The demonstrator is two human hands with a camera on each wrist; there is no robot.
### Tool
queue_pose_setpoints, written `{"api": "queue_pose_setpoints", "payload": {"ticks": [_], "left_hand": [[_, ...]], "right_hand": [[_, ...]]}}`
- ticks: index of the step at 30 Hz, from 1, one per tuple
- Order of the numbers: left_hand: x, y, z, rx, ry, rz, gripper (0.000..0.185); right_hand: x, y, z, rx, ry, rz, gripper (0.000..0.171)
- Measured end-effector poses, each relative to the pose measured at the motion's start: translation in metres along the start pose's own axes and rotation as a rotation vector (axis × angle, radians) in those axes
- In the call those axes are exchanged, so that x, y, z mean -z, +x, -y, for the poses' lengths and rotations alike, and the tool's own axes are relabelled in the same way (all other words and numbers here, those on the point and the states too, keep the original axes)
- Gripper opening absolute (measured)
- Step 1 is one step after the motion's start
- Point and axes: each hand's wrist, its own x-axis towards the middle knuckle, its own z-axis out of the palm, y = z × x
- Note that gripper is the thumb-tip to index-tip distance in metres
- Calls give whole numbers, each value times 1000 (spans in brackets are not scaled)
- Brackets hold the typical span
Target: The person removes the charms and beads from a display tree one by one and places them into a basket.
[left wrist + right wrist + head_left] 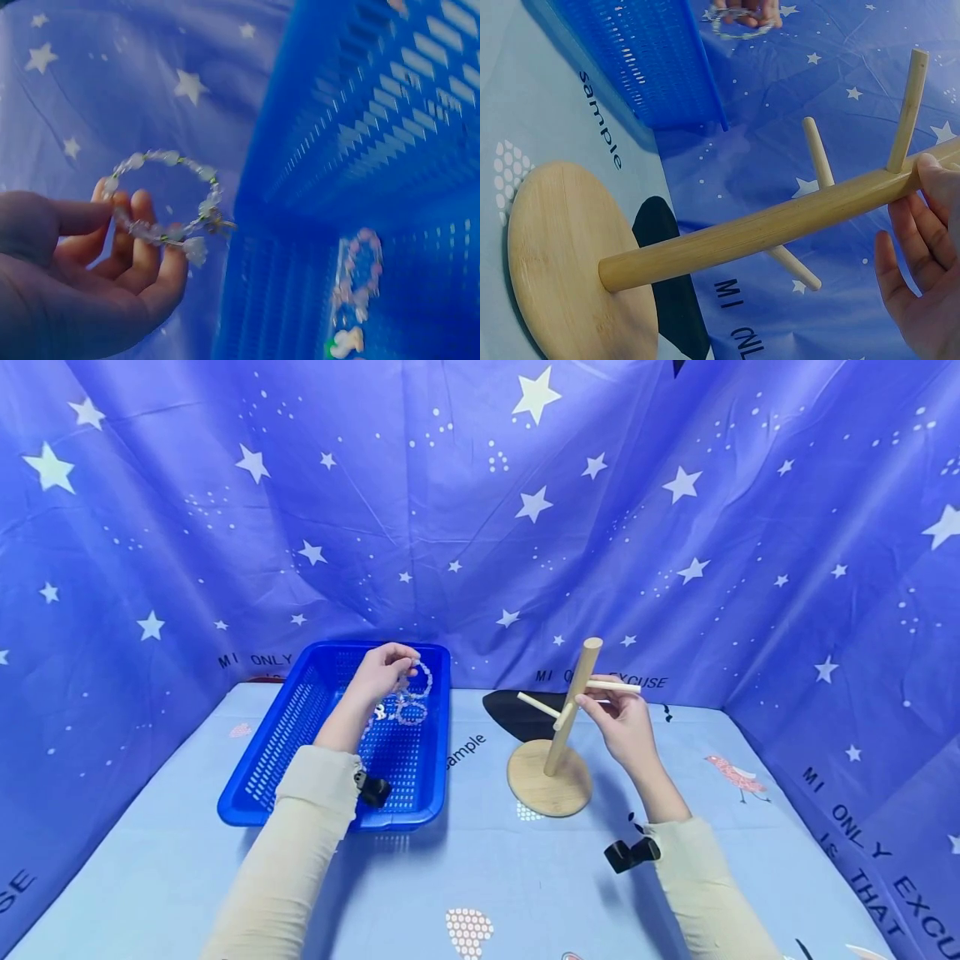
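A bracelet of clear and pale beads (pixel 171 157), with a small charm dangling from it, is pinched between thumb and fingertips of my left hand (pixel 386 672). That hand is over the far part of the blue basket (pixel 258 814). Inside the basket lie a pink beaded bracelet (pixel 363 270) and a small white charm (pixel 346 342). My right hand (pixel 624 727) grips the upper post of a wooden stand (pixel 566 735), thumb on one side and fingers on the other. The stand has a round base (pixel 550 789) and several thin pegs; its post leans in the head view.
Both basket and stand are on a table with a light blue printed cloth (pixel 510 877). A blue star-patterned curtain (pixel 480 527) hangs behind and along both sides. A black wrist camera (pixel 632 855) is strapped at the right sleeve, another (pixel 373 789) at the left.
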Motion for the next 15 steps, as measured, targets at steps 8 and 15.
{"api": "queue_pose_setpoints", "payload": {"ticks": [8, 15], "left_hand": [[9, 11, 26, 155, 149, 246, 26], [9, 19, 45, 220, 258, 434, 25]], "right_hand": [[-1, 0, -1, 6, 6, 5, 24], [-1, 1, -1, 5, 10, -1, 23]]}}
